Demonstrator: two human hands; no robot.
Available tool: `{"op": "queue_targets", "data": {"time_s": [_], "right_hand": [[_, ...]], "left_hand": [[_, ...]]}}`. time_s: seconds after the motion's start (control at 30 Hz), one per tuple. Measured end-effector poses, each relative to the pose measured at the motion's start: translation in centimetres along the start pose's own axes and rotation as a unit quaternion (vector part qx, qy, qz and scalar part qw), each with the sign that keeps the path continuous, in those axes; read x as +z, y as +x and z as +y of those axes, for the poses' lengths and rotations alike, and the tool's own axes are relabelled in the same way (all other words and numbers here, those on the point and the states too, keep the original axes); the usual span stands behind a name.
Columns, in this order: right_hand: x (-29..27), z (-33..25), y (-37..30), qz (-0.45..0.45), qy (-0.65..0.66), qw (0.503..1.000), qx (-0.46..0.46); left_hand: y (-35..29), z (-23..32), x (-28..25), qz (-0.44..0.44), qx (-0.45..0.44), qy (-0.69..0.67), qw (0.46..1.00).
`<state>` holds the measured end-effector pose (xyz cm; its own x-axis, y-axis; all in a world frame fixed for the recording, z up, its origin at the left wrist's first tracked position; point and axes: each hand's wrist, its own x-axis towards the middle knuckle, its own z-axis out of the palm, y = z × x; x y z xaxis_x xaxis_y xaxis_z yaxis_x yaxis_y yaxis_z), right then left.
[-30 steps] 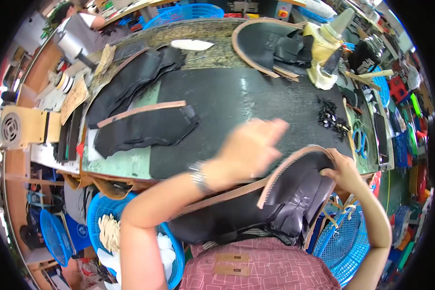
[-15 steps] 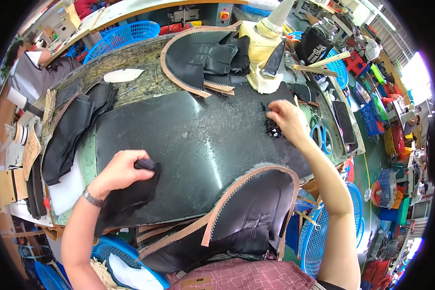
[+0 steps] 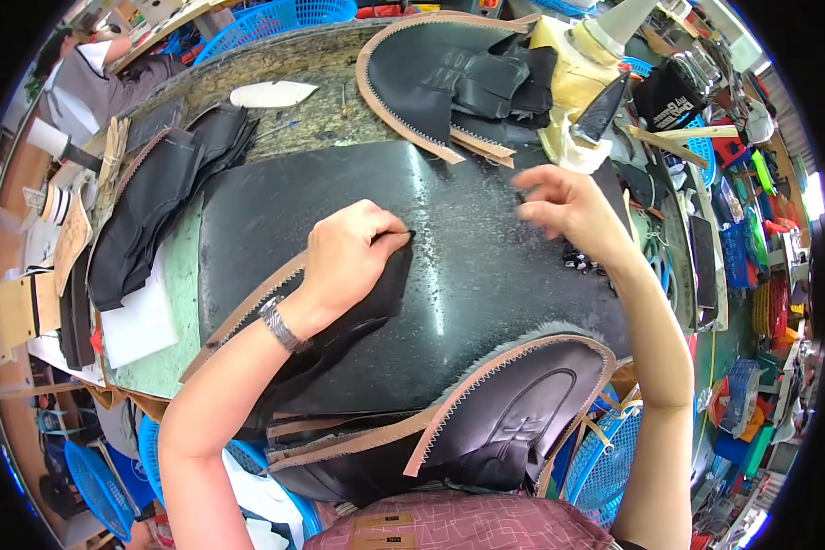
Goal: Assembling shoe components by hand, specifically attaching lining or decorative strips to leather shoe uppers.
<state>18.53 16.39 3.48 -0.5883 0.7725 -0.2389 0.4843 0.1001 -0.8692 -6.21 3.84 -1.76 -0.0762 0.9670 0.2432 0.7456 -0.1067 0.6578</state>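
Observation:
My left hand [image 3: 346, 261], a metal-banded watch on its wrist, pinches the corner of a black leather shoe upper [image 3: 387, 291] with a tan edge. Much of that upper is hidden under my hand and forearm. It lies over the dark work mat [image 3: 467, 275]. My right hand [image 3: 573, 215] is held above the mat's right part, fingers curled toward the thumb. Something small and dark shows at its fingertips, too small to name. Below that hand sits a little heap of small black pieces [image 3: 582, 261].
Black uppers with zigzag-stitched tan edges [image 3: 513, 403] lie at the near edge. More uppers [image 3: 458, 82] are stacked at the back, and others [image 3: 151, 211] at the left. A yellow container with a grey cone [image 3: 564, 69] stands back right. Blue baskets [image 3: 605, 458] stand below the table.
My left hand has moved right and farther in, drawing the black upper over the mat. My right hand has lifted off the heap of small pieces. The view has shifted.

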Motion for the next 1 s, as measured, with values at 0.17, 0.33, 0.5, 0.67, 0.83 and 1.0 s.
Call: {"op": "queue_targets", "data": {"time_s": [0.17,0.33,0.5,0.67,0.83,1.0], "right_hand": [[5.7,-0.2,2.7,-0.081,0.199,0.975,0.056],[6.9,0.8,3.9,-0.077,0.3,0.946,0.092],[7.8,0.7,3.6,-0.096,0.287,0.952,0.037],[8.3,0.6,3.1,-0.08,0.253,0.964,0.014],[8.7,0.2,2.2,-0.082,0.176,0.981,-0.015],[9.3,0.6,1.5,0.087,-0.231,0.842,-0.48]], "left_hand": [[1.5,0.7,0.5,-0.02,-0.081,-0.082,0.993],[1.1,0.9,0.5,-0.115,-0.143,-0.092,0.979],[0.7,0.5,0.5,-0.097,-0.136,-0.179,0.969],[0.9,0.5,0.6,-0.095,-0.152,-0.188,0.966],[0.7,0.5,1.1,-0.076,-0.14,-0.159,0.974],[0.9,1.5,0.5,-0.088,-0.145,-0.144,0.975]]}}
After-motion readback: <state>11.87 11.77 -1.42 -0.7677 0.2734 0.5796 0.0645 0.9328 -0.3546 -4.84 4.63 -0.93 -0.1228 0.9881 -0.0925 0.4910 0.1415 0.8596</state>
